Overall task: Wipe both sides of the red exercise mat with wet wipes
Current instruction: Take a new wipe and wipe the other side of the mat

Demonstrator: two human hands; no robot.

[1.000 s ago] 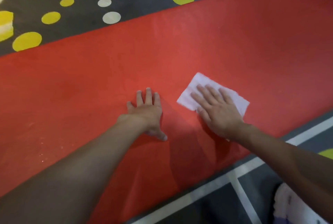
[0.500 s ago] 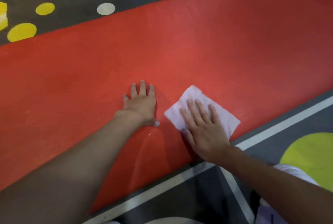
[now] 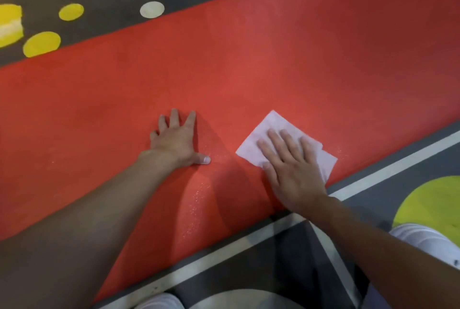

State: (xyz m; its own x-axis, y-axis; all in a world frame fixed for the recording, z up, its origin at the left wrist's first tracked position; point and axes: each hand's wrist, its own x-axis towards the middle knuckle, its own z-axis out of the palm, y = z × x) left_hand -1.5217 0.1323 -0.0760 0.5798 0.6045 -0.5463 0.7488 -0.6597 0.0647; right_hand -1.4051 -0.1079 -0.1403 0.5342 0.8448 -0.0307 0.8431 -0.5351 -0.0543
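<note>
Wiping the top face, near-edge strip, is my reading of the step.

- Red mat [image 3: 273, 64]: lies flat on the grey floor [image 3: 368, 199], running from 8 to 2 o'clock across the view. Its near edge sits just beside a white floor line [image 3: 398, 162].
- Wet wipe [image 3: 271, 129]: on the mat at 3 o'clock of centre, close to the near edge, spread flat.
- Right hand [image 3: 291, 174]: grip released, fingers straight and spread, palm pressing the wipe down.
- Left hand [image 3: 174, 142]: grip released, flat on the bare mat at 9 o'clock of centre, holding nothing, apparently bracing.
- Damp-looking sheen on the mat between the hands, toward 6 o'clock.

How I would run this stroke: even palm pressure, wipe kept unfolded, overlapping passes parallel to the edge. Carry each pass right over the lip. The braced hand should stop the mat creeping. The underside is not yet shown; the flip remains to be done, I judge.

Counts: mat 1, wipe 1, hands 2. White shoes: 2 partly visible, I think, at 4 and 6 o'clock. The yellow and white floor dots are many and cut by the frame, so not counted.
</note>
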